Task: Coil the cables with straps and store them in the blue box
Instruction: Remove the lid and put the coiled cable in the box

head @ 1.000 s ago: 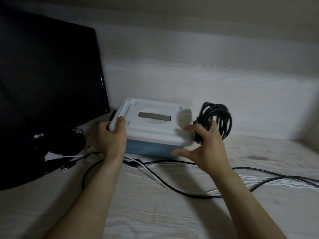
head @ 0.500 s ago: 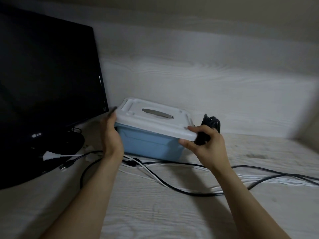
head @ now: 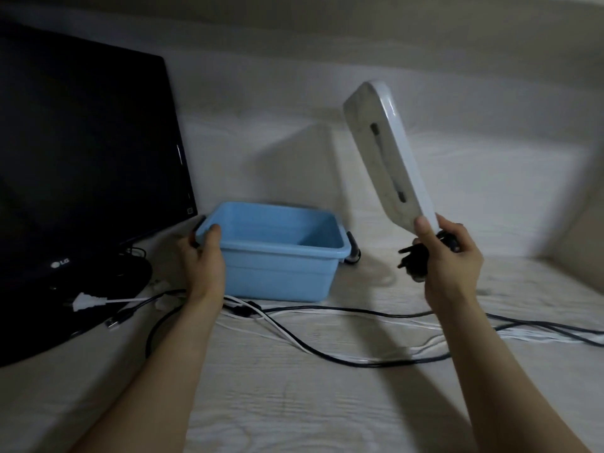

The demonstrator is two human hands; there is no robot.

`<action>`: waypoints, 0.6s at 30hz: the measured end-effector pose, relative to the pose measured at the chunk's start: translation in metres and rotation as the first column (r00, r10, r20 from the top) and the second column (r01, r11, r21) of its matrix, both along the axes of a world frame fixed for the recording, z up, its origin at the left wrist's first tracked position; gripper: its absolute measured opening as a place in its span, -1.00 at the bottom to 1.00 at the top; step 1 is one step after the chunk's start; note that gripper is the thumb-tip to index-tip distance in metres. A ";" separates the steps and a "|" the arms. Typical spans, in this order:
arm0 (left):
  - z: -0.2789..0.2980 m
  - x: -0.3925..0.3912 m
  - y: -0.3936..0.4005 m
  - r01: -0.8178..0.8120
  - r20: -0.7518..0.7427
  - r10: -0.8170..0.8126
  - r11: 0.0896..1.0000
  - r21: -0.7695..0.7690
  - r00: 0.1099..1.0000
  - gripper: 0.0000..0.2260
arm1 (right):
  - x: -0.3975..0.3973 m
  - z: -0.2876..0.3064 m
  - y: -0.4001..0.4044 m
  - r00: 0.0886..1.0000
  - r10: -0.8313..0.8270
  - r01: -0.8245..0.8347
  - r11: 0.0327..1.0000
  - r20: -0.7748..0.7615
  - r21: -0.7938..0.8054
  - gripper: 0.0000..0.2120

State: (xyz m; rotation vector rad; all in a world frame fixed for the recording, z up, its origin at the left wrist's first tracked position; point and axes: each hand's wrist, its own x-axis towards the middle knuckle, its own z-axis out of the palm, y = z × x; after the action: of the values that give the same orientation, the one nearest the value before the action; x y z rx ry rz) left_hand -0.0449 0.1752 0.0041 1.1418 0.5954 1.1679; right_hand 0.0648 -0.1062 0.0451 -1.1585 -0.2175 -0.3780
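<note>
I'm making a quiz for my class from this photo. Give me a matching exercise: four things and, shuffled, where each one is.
Things:
1. lid
2. blue box
3. white plug
4. monitor

Places:
A. standing at the far left
B. raised in the right hand
C. lying in front of the monitor
D. open, rim gripped by the left hand

Pairs: 1-B, 2-D, 3-C, 4-A

One head cam only, worn high, looking fwd and down over both forearms at the worktop [head: 294, 403]; wide-angle, close range. Monitor [head: 85, 158] at left edge, wall straight ahead. No 2nd view.
</note>
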 end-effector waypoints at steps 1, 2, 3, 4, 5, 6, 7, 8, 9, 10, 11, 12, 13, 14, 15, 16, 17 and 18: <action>0.001 0.001 -0.001 -0.012 -0.014 0.013 1.000 0.017 1.000 -0.65 | 0.005 0.002 -0.010 1.000 -0.029 0.029 0.999 -0.002 -0.041 -0.75; 0.002 0.001 -0.001 -0.021 -0.018 0.022 0.999 0.042 1.000 -0.66 | 0.012 0.000 -0.021 0.999 -0.049 0.049 0.994 0.002 -0.099 -0.75; 0.002 0.001 -0.002 -0.023 -0.024 0.024 0.998 0.058 0.999 -0.68 | 0.019 -0.002 -0.033 0.998 -0.063 0.063 0.984 0.008 -0.165 -0.74; 0.001 0.002 -0.002 -0.019 -0.024 0.021 0.998 0.064 0.999 -0.69 | 0.027 -0.004 -0.045 0.997 -0.068 0.071 0.968 0.020 -0.240 -0.72; 0.001 0.002 -0.003 -0.018 -0.031 0.020 0.998 0.061 0.999 -0.67 | 0.035 -0.006 -0.057 0.997 -0.068 0.072 0.947 0.022 -0.312 -0.70; 0.000 0.002 -0.001 -0.023 -0.037 0.025 0.998 0.057 0.999 -0.65 | 0.043 -0.006 -0.066 0.998 -0.067 0.069 0.924 0.021 -0.376 -0.69; 0.000 0.001 -0.001 -0.028 -0.042 0.030 0.998 0.049 0.999 -0.63 | 0.050 -0.005 -0.075 0.997 -0.071 0.071 0.901 0.016 -0.428 -0.70; -0.002 0.002 -0.001 -0.031 -0.040 0.032 0.999 0.039 0.999 -0.61 | 0.056 -0.003 -0.085 0.996 -0.084 0.080 0.881 0.013 -0.465 -0.73; -0.003 0.001 0.000 -0.035 -0.038 0.036 0.999 0.032 0.999 -0.58 | 0.061 0.000 -0.092 0.996 -0.094 0.086 0.871 0.008 -0.483 -0.77; -0.003 0.001 0.001 -0.036 -0.032 0.036 0.999 0.026 0.999 -0.57 | 0.067 0.003 -0.099 0.994 -0.109 0.094 0.867 -0.002 -0.490 -0.79; -0.004 0.002 0.002 -0.032 -0.035 0.033 0.999 0.023 0.999 -0.59 | 0.071 0.007 -0.105 0.992 -0.127 0.102 0.863 -0.016 -0.494 -0.78; -0.004 0.002 0.002 -0.034 -0.040 0.035 0.999 0.023 0.999 -0.62 | 0.073 0.010 -0.110 0.988 -0.148 0.111 0.854 -0.033 -0.509 -0.77; -0.004 0.003 0.002 -0.040 -0.045 0.041 0.999 0.025 0.998 -0.64 | 0.074 0.014 -0.113 0.985 -0.167 0.117 0.841 -0.048 -0.529 -0.75; -0.005 0.003 0.003 -0.044 -0.044 0.046 0.999 0.029 0.998 -0.65 | 0.075 0.017 -0.114 0.981 -0.183 0.123 0.830 -0.057 -0.544 -0.73; -0.005 0.003 0.002 -0.049 -0.038 0.051 0.998 0.031 0.998 -0.65 | 0.075 0.020 -0.114 0.980 -0.189 0.129 0.828 -0.055 -0.546 -0.69; -0.004 0.003 0.001 -0.054 -0.036 0.056 0.998 0.034 0.998 -0.65 | 0.073 0.024 -0.113 0.982 -0.184 0.132 0.829 -0.043 -0.543 -0.66; -0.004 0.003 0.001 -0.058 -0.034 0.060 0.998 0.039 0.998 -0.65 | 0.070 0.029 -0.111 0.985 -0.170 0.131 0.827 -0.020 -0.547 -0.64; -0.003 0.003 0.000 -0.060 -0.028 0.061 0.997 0.044 0.998 -0.65 | 0.066 0.035 -0.107 0.990 -0.141 0.122 0.819 0.009 -0.561 -0.63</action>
State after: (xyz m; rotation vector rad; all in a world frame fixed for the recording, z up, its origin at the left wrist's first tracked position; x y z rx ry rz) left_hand -0.0416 0.1754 0.0007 1.1861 0.6339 1.2224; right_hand 0.1305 -0.2130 0.0804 -1.7715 -0.2267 -0.4303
